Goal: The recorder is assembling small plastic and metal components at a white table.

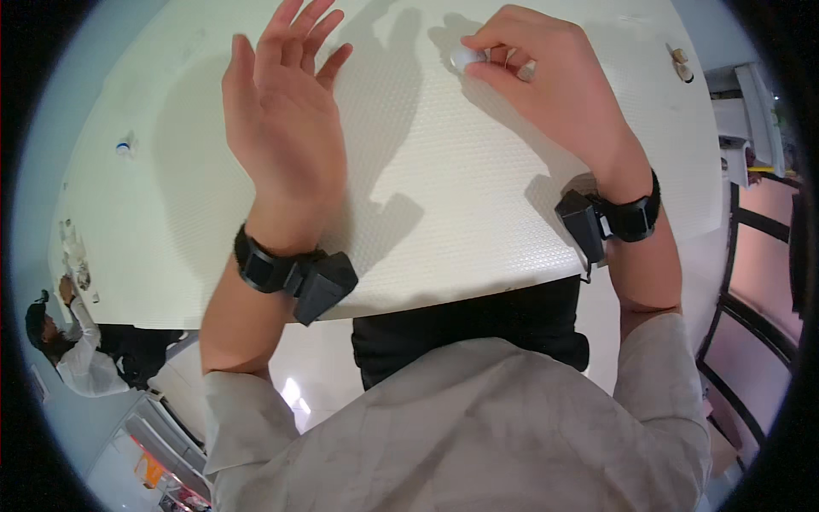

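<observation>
My left hand (294, 111) is raised over the white textured table (444, 205), palm showing and fingers spread, with nothing in it. To its right, my right hand (546, 77) pinches a small white rounded object (467, 58) between thumb and fingertips. Part of that object is covered by the fingers, and its exact kind cannot be made out. Both wrists carry black straps with a dark block attached.
On the table's left lies a small white-and-blue piece (124, 147). Small brownish items (681, 64) lie near the right edge. A person in a white top (90, 363) is at the far left, beside clutter (75, 256). Dark-framed panels (751, 307) stand at right.
</observation>
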### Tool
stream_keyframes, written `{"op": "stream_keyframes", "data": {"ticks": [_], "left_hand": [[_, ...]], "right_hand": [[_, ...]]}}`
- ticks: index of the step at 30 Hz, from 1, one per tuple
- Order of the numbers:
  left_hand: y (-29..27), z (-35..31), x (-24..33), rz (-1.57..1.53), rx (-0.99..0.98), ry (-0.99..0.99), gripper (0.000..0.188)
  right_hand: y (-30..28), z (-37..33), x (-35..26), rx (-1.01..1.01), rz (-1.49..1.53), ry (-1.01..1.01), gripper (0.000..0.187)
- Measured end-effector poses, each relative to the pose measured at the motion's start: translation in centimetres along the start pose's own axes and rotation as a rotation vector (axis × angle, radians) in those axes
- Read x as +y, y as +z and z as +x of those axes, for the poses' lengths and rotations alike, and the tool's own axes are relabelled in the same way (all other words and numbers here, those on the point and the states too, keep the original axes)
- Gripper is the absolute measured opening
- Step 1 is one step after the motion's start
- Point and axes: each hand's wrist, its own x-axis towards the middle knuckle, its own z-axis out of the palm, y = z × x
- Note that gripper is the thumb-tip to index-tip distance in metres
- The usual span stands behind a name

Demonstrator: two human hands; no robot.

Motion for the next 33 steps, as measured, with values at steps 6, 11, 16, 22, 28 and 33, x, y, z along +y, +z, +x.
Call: {"op": "stream_keyframes", "data": {"ticks": [6, 11, 16, 22, 28, 33], "left_hand": [[-0.4, 0.0, -0.5, 0.062, -0.044, 0.067, 0.055], [-2.0, 0.5, -2.1, 0.082, -0.093, 0.068, 0.051], [0.0, -0.2, -0.8, 0.022, -0.086, -0.056, 0.050], [-0.4, -0.3, -1.2, 0.153, -0.137, -0.045, 0.051], [-2.3, 1.1, -2.8, 0.533, -0.168, 0.030, 0.048], [-1.5, -0.3, -3.0, 0.639, -0.209, 0.069, 0.035]], "right_hand": [[1.7, 0.5, 1.3, 0.068, -0.243, -0.198, 0.012], [1.9, 0.7, 0.2, 0.071, -0.344, -0.233, 0.012], [1.5, 0.9, 1.0, 0.035, -0.338, -0.109, 0.014], [2.2, 1.0, 1.8, 0.088, -0.535, -0.224, 0.015], [3.1, 0.3, 3.6, 0.227, -0.287, -0.246, 0.016], [3.7, 0.1, 2.8, 0.353, -0.047, -0.496, 0.022]]}}
